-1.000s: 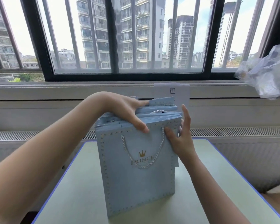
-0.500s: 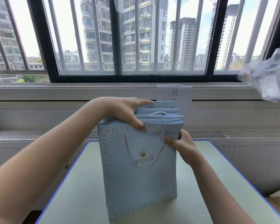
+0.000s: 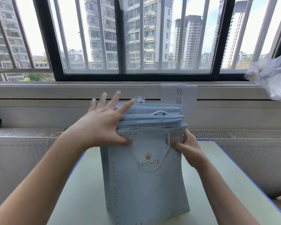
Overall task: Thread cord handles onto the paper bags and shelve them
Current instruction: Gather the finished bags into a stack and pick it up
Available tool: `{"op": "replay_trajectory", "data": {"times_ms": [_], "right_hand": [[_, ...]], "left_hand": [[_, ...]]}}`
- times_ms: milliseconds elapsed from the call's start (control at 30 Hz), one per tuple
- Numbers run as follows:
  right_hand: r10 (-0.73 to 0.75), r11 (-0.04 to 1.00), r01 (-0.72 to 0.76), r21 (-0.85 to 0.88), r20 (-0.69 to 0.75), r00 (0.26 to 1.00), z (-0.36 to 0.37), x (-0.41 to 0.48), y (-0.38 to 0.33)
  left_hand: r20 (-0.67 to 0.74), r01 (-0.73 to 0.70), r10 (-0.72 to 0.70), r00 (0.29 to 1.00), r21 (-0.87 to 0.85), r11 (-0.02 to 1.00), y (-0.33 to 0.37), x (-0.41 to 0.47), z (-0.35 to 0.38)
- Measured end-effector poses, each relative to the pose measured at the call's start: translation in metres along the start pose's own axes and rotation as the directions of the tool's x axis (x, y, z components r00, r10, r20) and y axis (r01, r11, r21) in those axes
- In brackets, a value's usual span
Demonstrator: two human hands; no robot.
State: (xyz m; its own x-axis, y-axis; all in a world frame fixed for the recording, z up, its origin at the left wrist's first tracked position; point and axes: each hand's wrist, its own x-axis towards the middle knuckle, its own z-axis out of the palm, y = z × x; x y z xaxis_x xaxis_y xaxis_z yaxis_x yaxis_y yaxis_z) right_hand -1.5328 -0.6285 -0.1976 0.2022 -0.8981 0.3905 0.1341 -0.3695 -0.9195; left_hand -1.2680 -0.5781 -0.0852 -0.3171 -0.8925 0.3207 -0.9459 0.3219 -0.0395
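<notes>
A stack of light blue paper bags (image 3: 144, 189) stands upright on the table, front one printed with a gold crown and "PRINCE". A white twisted cord handle (image 3: 150, 168) hangs in a loop on its front face; another cord loop (image 3: 159, 112) shows among the bag tops. My left hand (image 3: 99, 125) has its fingers spread straight, thumb pressing the front bag's top left edge, fingertips over the rear bags. My right hand (image 3: 187, 147) pinches the front bag's upper right edge, thumb on the front face, fingers behind.
The pale green table (image 3: 217, 184) with a blue rim runs to the wall heater grille (image 3: 242, 133). A paper label (image 3: 179, 93) hangs on the window sill behind the bags. A crumpled clear plastic bag (image 3: 272, 77) lies on the sill at right.
My left hand has lifted from gripping the bag tops and spread its fingers out straight. The right hand has slid a little lower on the right edge.
</notes>
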Motion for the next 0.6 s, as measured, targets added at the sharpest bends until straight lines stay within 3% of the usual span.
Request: {"op": "replay_trajectory", "data": {"times_ms": [67,100,167,233,433,600], "right_hand": [[-0.004,1.000,0.003,0.013,0.039,0.999,0.001,0.000,0.001],[-0.005,1.000,0.004,0.021,0.053,0.999,0.003,0.000,0.001],[-0.004,0.999,0.001,0.043,0.074,0.997,0.007,0.000,0.003],[0.005,0.997,-0.011,0.083,0.070,0.998,0.012,-0.001,0.003],[0.016,0.997,-0.024,0.077,0.103,0.995,0.012,-0.001,0.008],[0.024,0.999,-0.030,0.046,0.121,0.992,0.004,0.003,0.010]], "left_hand": [[-0.314,-0.020,-0.116,0.942,-0.401,0.916,0.001,-0.030,0.025],[-0.404,-0.084,-0.227,0.886,-0.621,0.779,0.001,-0.038,0.043],[-0.343,-0.158,-0.432,0.834,-0.899,0.409,0.001,-0.047,0.080],[-0.178,-0.106,-0.464,0.868,-0.978,0.178,-0.001,-0.047,0.103],[-0.107,-0.055,-0.320,0.941,-0.984,0.168,-0.004,-0.023,0.113],[-0.090,0.025,-0.295,0.951,-0.930,0.365,-0.034,-0.003,0.124]]}}
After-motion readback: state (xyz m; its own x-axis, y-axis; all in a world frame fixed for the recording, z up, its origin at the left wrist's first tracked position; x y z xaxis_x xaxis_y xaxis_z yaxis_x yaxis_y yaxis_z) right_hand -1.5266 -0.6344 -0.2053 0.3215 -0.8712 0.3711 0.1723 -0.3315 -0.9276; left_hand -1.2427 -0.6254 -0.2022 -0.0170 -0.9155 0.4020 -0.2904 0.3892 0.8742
